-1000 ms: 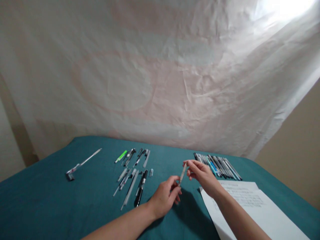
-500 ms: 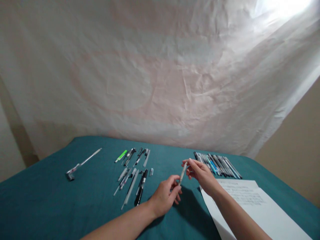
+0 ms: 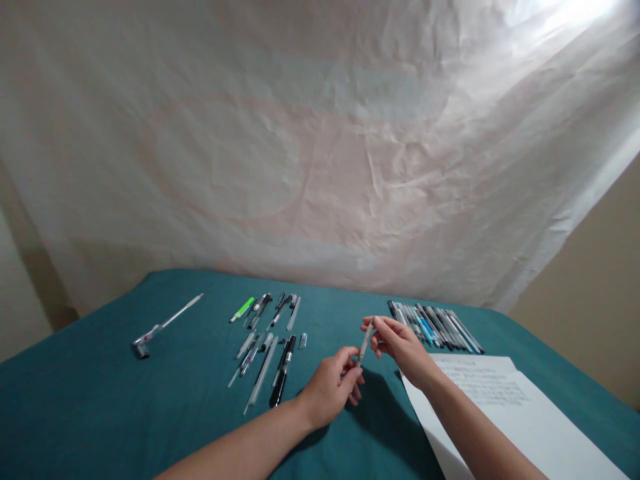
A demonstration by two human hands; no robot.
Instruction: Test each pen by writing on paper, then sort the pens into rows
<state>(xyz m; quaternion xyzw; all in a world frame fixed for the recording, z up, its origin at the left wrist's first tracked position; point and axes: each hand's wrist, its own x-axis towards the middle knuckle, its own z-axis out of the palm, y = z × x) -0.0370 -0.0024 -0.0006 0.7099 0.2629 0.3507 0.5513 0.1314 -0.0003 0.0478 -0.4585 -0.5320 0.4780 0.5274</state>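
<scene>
Hardly anything has moved since the earlier frame, apart from the whole view tipping slightly, so that the things on the table [image 3: 100,413] appear a touch higher. Near the middle of the scene, a person's two bare hands hold a slim pale pen-like stick [image 3: 366,343] raised above the green table cover, slanting from lower left to upper right. The left hand [image 3: 327,390] is clamped on its lower end between thumb and fingers, while the right hand [image 3: 405,348] pinches its upper end with the fingertips. Left of the hands lie loose pens and pen parts in two clusters, one far and one near. A bright green marker [image 3: 243,309] is at the left of the far cluster; a black pen [image 3: 279,388] lies at the right of the near one, beside a long clear tube [image 3: 264,370], with a small clear cap [image 3: 303,341] just to the right. Well apart on the far left is a long, thin clear piece [image 3: 190,305] with dark plastic at its near end. Right of the hands, a neat row of pens [image 3: 443,327], some blue, lies beyond white paper [image 3: 540,427] bearing handwriting too blurred to read. A wrinkled pale sheet [image 3: 225,160] hangs behind the table.
</scene>
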